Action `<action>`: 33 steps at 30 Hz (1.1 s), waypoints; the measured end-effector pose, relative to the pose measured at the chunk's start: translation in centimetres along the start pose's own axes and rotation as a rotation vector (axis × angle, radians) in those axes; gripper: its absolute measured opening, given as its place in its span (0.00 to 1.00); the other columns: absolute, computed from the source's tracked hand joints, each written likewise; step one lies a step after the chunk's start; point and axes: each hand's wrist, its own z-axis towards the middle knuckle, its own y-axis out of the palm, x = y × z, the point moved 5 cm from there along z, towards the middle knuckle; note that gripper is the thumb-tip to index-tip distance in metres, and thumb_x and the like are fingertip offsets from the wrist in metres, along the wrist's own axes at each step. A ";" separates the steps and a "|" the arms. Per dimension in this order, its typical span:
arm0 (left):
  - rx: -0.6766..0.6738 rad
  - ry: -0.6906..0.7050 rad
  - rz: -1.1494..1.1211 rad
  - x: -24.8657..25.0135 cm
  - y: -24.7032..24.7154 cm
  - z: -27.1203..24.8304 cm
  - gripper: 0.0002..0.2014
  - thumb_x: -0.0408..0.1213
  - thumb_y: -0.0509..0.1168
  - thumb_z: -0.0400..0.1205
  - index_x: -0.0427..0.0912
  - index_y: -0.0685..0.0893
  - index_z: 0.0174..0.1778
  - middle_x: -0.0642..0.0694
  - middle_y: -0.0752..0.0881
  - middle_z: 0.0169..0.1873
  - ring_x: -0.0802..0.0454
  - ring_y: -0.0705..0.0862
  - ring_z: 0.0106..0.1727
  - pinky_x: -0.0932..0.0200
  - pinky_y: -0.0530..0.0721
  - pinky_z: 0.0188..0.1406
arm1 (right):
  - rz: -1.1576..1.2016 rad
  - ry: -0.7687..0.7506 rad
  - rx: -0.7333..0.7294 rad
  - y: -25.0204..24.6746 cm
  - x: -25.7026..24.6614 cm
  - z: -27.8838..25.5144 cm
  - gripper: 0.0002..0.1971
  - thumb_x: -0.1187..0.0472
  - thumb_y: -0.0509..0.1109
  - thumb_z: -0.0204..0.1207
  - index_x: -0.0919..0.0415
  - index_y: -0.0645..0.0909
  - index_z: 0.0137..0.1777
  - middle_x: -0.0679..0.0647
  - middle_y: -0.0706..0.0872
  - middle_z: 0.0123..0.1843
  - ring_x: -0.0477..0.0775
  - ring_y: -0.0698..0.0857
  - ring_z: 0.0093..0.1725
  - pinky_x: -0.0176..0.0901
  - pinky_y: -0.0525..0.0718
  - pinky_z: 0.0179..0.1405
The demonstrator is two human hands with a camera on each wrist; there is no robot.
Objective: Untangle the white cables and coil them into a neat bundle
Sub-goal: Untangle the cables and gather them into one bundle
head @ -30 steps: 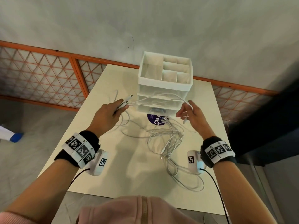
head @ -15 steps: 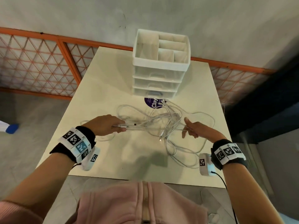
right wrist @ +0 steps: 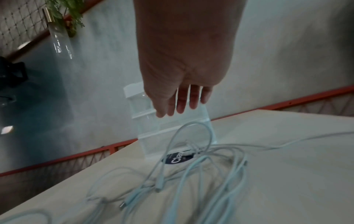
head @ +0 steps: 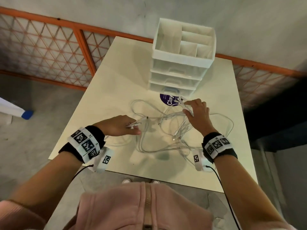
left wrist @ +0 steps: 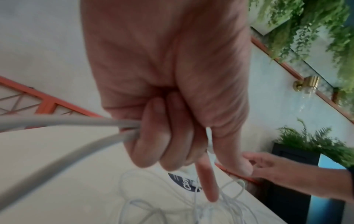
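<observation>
A tangle of white cables (head: pixel 167 130) lies spread over the middle of the cream table (head: pixel 116 77). My left hand (head: pixel 119 125) grips a few cable ends, their plugs sticking out to the right; in the left wrist view its curled fingers (left wrist: pixel 168 136) hold the cables (left wrist: pixel 67 125). My right hand (head: pixel 197 113) hovers over the far right of the tangle with fingers straight and spread. The right wrist view shows those fingers (right wrist: pixel 182 98) above the cables (right wrist: pixel 191 166), holding nothing.
A white drawer organiser (head: pixel 181 58) stands at the back of the table, with a purple round sticker (head: pixel 169 100) in front of it. An orange lattice railing (head: pixel 49 47) runs behind. The table's near edge is close to my body.
Both hands came down from in front of the organiser to the table. My right hand let go of the cable and moved forward over the tangle, opening. My left hand kept its hold.
</observation>
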 end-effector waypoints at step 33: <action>0.843 0.346 -1.153 1.7 -8.3 -1.2 0.17 0.41 0.45 0.90 0.43 0.66 0.35 0.54 0.72 0.23 0.55 0.74 0.24 0.54 0.89 0.39 | 0.282 -0.032 -0.476 -1.1 -3.1 2.2 0.27 0.43 0.54 0.84 0.63 0.76 0.31 0.51 0.79 0.28 0.46 0.77 0.30 0.41 0.74 0.45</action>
